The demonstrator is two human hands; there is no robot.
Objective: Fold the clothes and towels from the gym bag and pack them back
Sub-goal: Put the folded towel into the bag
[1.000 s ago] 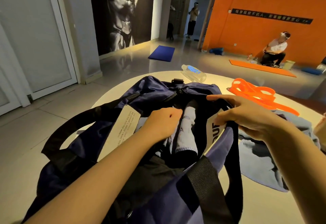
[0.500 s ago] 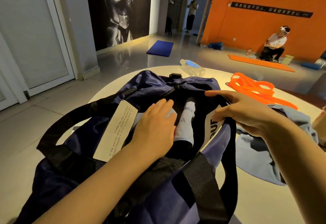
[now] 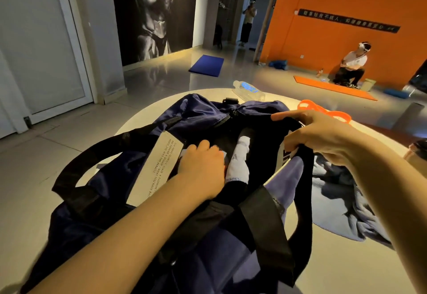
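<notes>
The left hand reaches into the navy gym bag, its fingers hidden, so their state is unclear. The right hand grips the bag's rim beside a white sock.

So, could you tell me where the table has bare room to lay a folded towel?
Bare table shows near the front edge, right of the gym bag and in front of the blue cloth. The far side is crowded: water bottle and orange band.
</notes>
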